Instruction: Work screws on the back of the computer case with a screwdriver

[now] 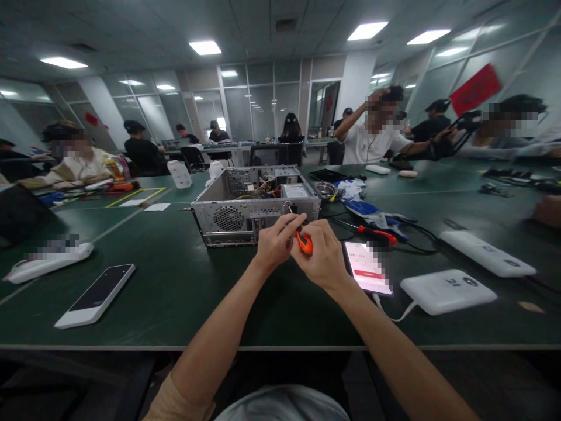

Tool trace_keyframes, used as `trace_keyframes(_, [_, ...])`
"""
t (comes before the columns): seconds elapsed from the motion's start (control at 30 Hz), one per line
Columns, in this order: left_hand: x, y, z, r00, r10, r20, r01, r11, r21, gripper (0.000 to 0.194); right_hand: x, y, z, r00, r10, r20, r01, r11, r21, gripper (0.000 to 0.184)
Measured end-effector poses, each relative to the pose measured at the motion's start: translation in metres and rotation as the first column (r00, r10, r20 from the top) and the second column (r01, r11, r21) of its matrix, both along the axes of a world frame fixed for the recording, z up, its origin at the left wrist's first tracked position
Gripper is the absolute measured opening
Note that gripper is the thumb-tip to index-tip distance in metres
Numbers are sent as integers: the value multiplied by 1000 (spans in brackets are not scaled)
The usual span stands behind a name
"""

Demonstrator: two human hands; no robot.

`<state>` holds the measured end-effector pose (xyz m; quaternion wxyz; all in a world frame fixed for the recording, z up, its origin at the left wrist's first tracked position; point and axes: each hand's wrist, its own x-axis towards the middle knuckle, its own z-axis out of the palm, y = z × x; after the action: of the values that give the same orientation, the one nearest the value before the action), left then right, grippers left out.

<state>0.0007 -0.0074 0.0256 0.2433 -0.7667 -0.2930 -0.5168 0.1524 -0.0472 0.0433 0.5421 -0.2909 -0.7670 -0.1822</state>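
Observation:
An open metal computer case (pixel 263 219) stands on the green table in front of me, its perforated panel facing me. Wires and a silver drive or power unit show inside. My right hand (pixel 322 251) is wrapped round the orange handle of a screwdriver (pixel 305 243). Its thin shaft points up and left at the right part of the case's near panel; whether the tip sits in a screw is too small to tell. My left hand (pixel 278 237) is closed at the shaft, fingertips pinched around it just ahead of the handle.
Right of the case lie a second red-black screwdriver (pixel 377 234), blue-white gloves (pixel 366 211), a metal bowl (pixel 325 190) and a lit phone (pixel 366 272) cabled to a white power bank (pixel 447 292). A white device (pixel 96 297) lies left. Several people sit around other tables.

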Motion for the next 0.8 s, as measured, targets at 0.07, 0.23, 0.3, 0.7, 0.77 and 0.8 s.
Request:
trace_keyframes(0.07, [1,0,1,1000,-12,11,12,1000,25,34,0,0,0,1000,-3,4,3,1000,8,15])
trace_keyframes(0.23, [8,4,1,996,-22,84,20,1000,21,22,4,-3,3,995,-101,-11,101,995,-12,9])
trace_keyframes(0.3, [11,6,0,995,7,98,-6,1000,-5,19,6,-4,3,991,-129,-19,128,990,-67,13])
trace_keyframes(0.7, [11,5,-2,994,46,102,-37,995,-90,22,4,2,-6,997,-67,-29,66,998,-13,8])
trace_keyframes(0.77, [10,5,-3,996,45,82,-40,997,-68,28,4,1,-4,999,-29,-17,29,1000,-3,8])
trace_keyframes(0.8, [9,5,-3,996,37,79,-33,998,-55,30,4,0,-4,1000,-14,-8,14,1000,0,8])
